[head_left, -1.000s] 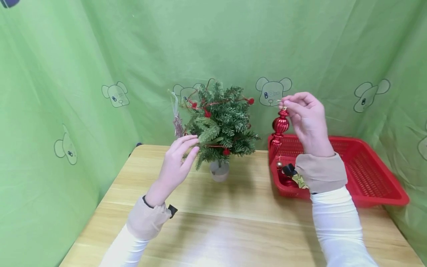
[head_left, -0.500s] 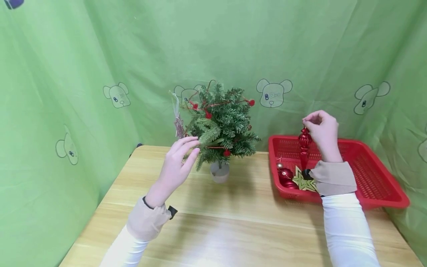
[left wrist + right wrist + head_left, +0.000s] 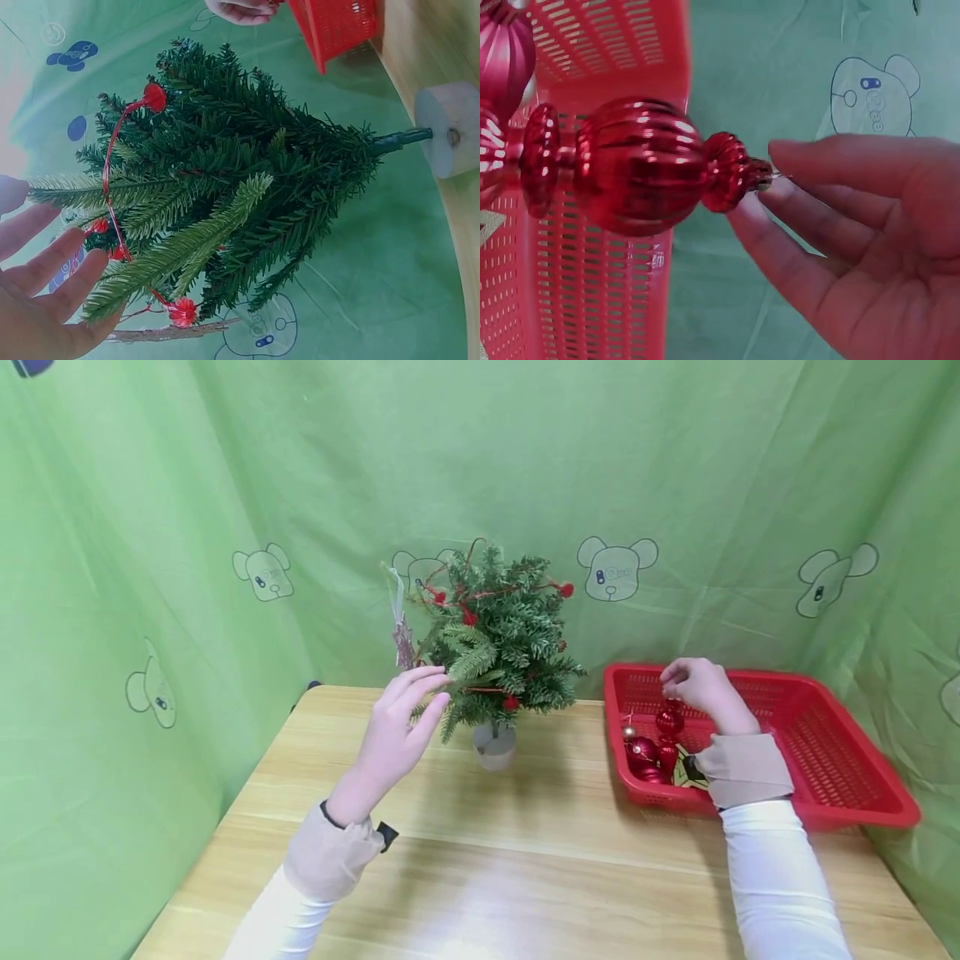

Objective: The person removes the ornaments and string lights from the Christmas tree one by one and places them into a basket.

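Over the left side of a red plastic basket (image 3: 847, 816), my right hand (image 3: 702, 685) pinches the metal cap of a shiny red Christmas ornament (image 3: 670, 722). The ribbed ornament (image 3: 641, 165) hangs with its lower part down inside the basket; the right wrist view shows thumb and fingers at its cap. My left hand (image 3: 392, 727), fingers nearly straight, is at the left side of a small artificial Christmas tree (image 3: 517, 639). In the left wrist view its fingers (image 3: 49, 262) lie beside the tips of pale green branches (image 3: 187, 244).
Inside the basket are red baubles (image 3: 642, 750), a small gold ball (image 3: 628, 732) and a gold star (image 3: 684, 774), partly covered. A pinkish ornament (image 3: 402, 642) hangs left of the tree, and a red garland (image 3: 109, 165) winds round it. Green curtains stand behind the wooden table (image 3: 480, 860).
My right hand has moved right, then down, lowering the red ornament from beside the basket's left rim into the basket. My left hand has stayed by the tree.
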